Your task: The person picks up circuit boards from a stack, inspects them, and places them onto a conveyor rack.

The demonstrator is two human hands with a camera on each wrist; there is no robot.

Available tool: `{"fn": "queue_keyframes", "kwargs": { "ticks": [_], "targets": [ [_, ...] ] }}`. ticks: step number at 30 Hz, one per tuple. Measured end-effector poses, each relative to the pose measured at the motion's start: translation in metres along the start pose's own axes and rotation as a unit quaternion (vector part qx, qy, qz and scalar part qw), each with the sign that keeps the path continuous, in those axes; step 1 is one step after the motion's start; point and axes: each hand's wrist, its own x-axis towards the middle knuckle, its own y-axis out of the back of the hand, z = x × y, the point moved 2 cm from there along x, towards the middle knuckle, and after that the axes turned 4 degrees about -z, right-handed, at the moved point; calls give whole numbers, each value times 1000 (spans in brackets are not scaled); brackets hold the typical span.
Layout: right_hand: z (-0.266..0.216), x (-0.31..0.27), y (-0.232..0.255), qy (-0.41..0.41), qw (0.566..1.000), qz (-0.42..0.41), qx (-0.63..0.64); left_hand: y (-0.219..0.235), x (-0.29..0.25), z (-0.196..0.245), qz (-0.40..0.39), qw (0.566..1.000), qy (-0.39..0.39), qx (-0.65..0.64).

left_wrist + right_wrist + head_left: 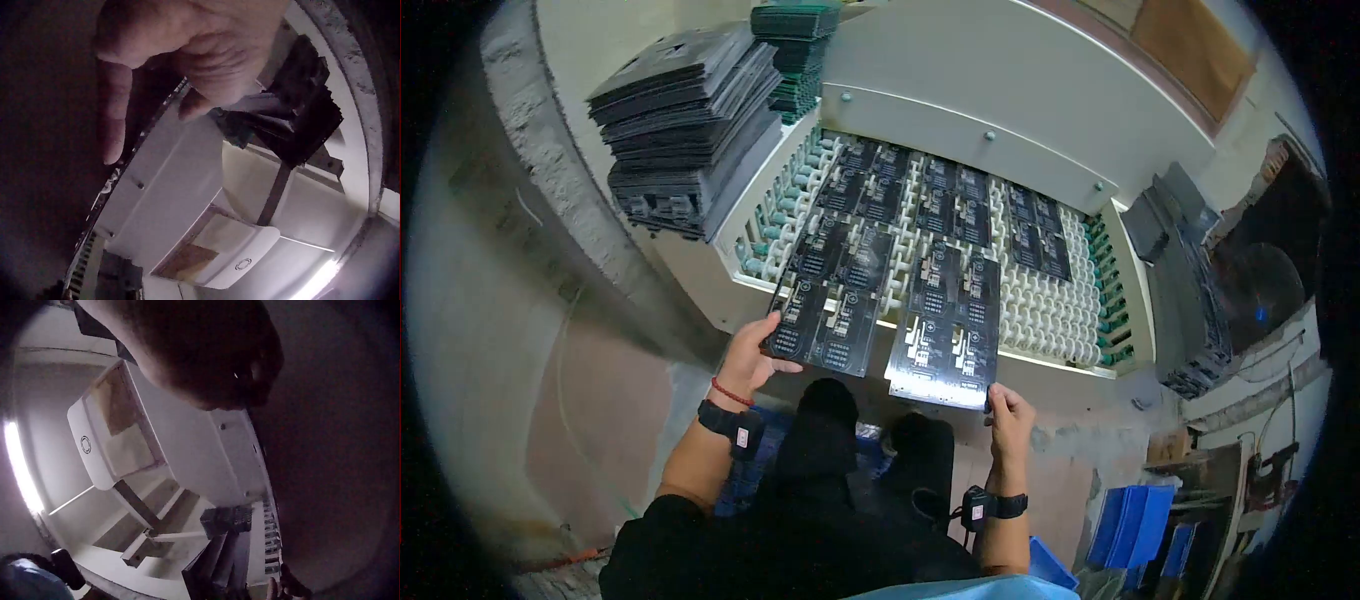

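At the near end of the roller conveyor, my left hand (750, 360) holds a black printed circuit board (840, 325) by its left edge, thumb on the upper side. In the left wrist view, the thumb (195, 106) and a finger (114, 134) lie on opposite sides of the board's thin edge. My right hand (1008, 415) pinches the near right corner of a second circuit board (945, 335), whose near end shines with reflected light. Both boards stick out past the conveyor's front edge, side by side with a narrow gap. The right fingertips are dark in the right wrist view.
Several more circuit boards (955, 195) lie on the white rollers (1060, 315) farther back, by the pale machine panel (1000, 80). Tall stacks of dark panels (690, 120) and green panels (795, 55) stand at left. Another dark stack (1185, 300) is at right, above blue bins (1130, 525).
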Motion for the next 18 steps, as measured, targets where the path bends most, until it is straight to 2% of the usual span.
{"fn": "queue_keyframes", "kwargs": {
  "ticks": [1,5,7,10,16,18],
  "targets": [
    [1,0,2,16,999,11,-38,1,2,-1,-2,999,-10,-30],
    [9,8,19,10,1000,19,-2,-1,2,-8,-28,994,-8,-103],
    [13,10,31,-38,989,20,144,4,1,-10,-33,992,-2,-119],
    [7,11,54,-22,983,38,178,6,-1,-12,-25,991,0,-130],
    [17,31,132,-18,983,102,153,20,-1,-22,-13,986,29,-164],
    [26,46,153,-43,985,82,144,23,1,-35,-27,981,47,-185]
  ]
}}
